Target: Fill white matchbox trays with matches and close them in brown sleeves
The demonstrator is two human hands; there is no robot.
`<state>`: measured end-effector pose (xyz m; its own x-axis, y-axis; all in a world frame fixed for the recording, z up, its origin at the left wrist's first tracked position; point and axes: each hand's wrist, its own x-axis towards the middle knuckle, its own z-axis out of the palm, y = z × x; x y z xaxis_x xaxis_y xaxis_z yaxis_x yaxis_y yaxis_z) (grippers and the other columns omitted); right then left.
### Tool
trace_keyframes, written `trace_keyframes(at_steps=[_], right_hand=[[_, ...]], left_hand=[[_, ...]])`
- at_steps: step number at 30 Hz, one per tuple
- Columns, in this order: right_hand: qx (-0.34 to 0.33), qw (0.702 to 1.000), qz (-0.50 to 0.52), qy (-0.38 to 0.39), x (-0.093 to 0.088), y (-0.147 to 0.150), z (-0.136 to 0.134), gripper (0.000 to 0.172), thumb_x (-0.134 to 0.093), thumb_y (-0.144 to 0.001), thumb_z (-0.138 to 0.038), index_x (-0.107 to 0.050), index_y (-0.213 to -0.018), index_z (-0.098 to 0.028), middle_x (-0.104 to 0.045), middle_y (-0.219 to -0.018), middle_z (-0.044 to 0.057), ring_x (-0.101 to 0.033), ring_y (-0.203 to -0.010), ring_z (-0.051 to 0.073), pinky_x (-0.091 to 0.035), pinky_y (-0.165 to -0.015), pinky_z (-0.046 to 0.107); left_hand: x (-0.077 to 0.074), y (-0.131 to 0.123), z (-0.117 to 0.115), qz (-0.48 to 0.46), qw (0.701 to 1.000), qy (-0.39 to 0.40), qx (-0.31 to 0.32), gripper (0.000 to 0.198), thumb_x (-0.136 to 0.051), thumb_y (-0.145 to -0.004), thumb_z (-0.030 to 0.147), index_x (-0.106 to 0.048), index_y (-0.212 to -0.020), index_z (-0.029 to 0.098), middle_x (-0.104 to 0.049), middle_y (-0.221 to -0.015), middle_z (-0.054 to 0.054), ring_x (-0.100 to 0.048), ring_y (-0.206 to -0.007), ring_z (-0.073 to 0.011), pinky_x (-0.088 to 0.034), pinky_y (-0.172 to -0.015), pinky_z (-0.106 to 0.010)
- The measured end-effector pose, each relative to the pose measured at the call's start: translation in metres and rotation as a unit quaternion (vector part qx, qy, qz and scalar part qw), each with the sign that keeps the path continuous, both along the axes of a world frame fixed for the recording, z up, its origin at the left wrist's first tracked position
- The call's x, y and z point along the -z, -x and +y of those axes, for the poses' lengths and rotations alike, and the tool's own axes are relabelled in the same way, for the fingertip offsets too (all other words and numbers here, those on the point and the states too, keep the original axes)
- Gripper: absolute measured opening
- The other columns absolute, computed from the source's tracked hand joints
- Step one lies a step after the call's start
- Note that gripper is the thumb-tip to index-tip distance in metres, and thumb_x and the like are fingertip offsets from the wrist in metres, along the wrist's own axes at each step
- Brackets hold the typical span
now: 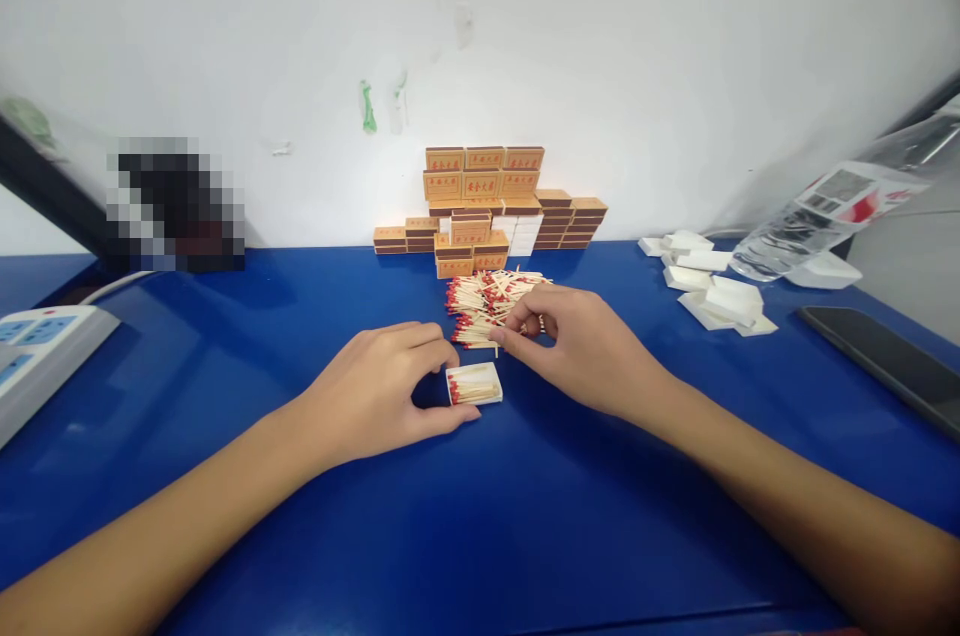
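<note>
While the left hand (375, 391) rests curled on the blue tabletop (525, 516), its thumb and forefinger clasp the left end of a small white cardboard tray (474, 383), part-filled with matches lying flat. Right hand (577, 341): fingers drawn narrow, pinching a few sticks at the near edge of the loose pile of red-tipped wooden matches (487, 301), just beyond the tray. Behind the pile, against the wall: stack of orange cardboard matchboxes (484, 206). Heap of white cardboard trays (712, 286) well apart, to the right.

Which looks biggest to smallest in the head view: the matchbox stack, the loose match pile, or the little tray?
1. matchbox stack, though farthest from the camera
2. loose match pile
3. little tray, smallest even though nearest the camera
</note>
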<state>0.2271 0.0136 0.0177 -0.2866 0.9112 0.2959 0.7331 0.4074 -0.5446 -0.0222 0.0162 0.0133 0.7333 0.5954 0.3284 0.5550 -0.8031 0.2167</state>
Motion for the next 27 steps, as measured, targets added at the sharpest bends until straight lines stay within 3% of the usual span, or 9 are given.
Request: trace_keyframes(at_steps=[4, 9, 14, 17, 20, 24, 27], right_hand=[[0.054, 0.996, -0.068, -0.023, 0.007, 0.007, 0.001, 0.024, -0.075, -0.089, -0.04, -0.067, -0.078, -0.02, -0.071, -0.085, 0.005, -0.061, -0.074, 0.019, -0.041, -0.065, 0.033], [0.055, 0.993, -0.101, 0.024, 0.009, 0.01, 0.003, 0.011, -0.07, -0.089, -0.023, -0.067, -0.079, -0.02, -0.07, -0.088, 0.005, -0.062, -0.077, 0.019, -0.042, -0.066, 0.032], [0.017, 0.996, -0.084, -0.008, 0.0, -0.003, 0.004, 0.009, -0.067, -0.092, -0.018, -0.067, -0.083, -0.02, -0.069, -0.088, 0.004, -0.061, -0.078, 0.018, -0.044, -0.071, 0.033], [-0.055, 0.996, -0.045, -0.047, -0.008, -0.003, -0.002, 0.008, -0.067, -0.095, -0.019, -0.069, -0.088, -0.02, -0.067, -0.089, 0.003, -0.061, -0.081, 0.018, -0.044, -0.073, 0.031], [-0.114, 0.992, -0.037, -0.033, -0.009, 0.005, -0.011, 0.007, -0.069, -0.096, -0.02, -0.07, -0.09, -0.021, -0.065, -0.089, 0.002, -0.061, -0.082, 0.017, -0.044, -0.072, 0.029], [-0.133, 0.988, -0.075, -0.024, -0.007, 0.006, -0.013, 0.004, -0.068, -0.099, -0.02, -0.072, -0.098, -0.02, -0.067, -0.096, 0.005, -0.063, -0.086, 0.019, -0.047, -0.075, 0.031], [-0.106, 0.989, -0.089, -0.054, -0.011, -0.008, -0.004, 0.01, -0.063, -0.101, -0.019, -0.072, -0.097, -0.019, -0.068, -0.094, 0.005, -0.063, -0.084, 0.019, -0.046, -0.075, 0.032]], left_hand=[[0.0, -0.001, -0.003, -0.011, 1.0, -0.018, 0.021, 0.029, -0.072, -0.097, 0.047, -0.072, -0.102, 0.018, -0.071, -0.09, -0.003, -0.067, -0.078, -0.0182, -0.051, -0.067, -0.031], [0.0, -0.001, -0.004, -0.001, 0.999, -0.033, 0.028, 0.029, -0.073, -0.097, 0.045, -0.072, -0.102, 0.017, -0.072, -0.092, -0.004, -0.068, -0.081, -0.02, -0.052, -0.068, -0.032], [0.0, 0.0, -0.001, -0.006, 0.999, -0.041, 0.013, 0.03, -0.073, -0.097, 0.046, -0.071, -0.107, 0.018, -0.074, -0.098, -0.005, -0.07, -0.086, -0.0208, -0.054, -0.074, -0.033], [0.002, 0.0, 0.001, 0.001, 1.0, -0.012, -0.009, 0.03, -0.075, -0.094, 0.048, -0.072, -0.103, 0.019, -0.072, -0.093, -0.004, -0.068, -0.08, -0.0191, -0.051, -0.068, -0.031], [0.004, 0.0, 0.002, -0.002, 1.0, 0.01, -0.01, 0.029, -0.075, -0.094, 0.048, -0.073, -0.101, 0.019, -0.069, -0.089, -0.002, -0.066, -0.076, -0.0178, -0.049, -0.064, -0.03], [0.002, 0.0, 0.001, -0.004, 1.0, 0.013, -0.009, 0.028, -0.076, -0.094, 0.046, -0.072, -0.101, 0.019, -0.07, -0.09, -0.003, -0.067, -0.079, -0.0188, -0.051, -0.067, -0.031], [-0.001, 0.0, -0.001, -0.018, 1.0, -0.015, -0.003, 0.03, -0.077, -0.093, 0.045, -0.072, -0.104, 0.017, -0.071, -0.095, -0.004, -0.069, -0.082, -0.02, -0.052, -0.07, -0.032]])
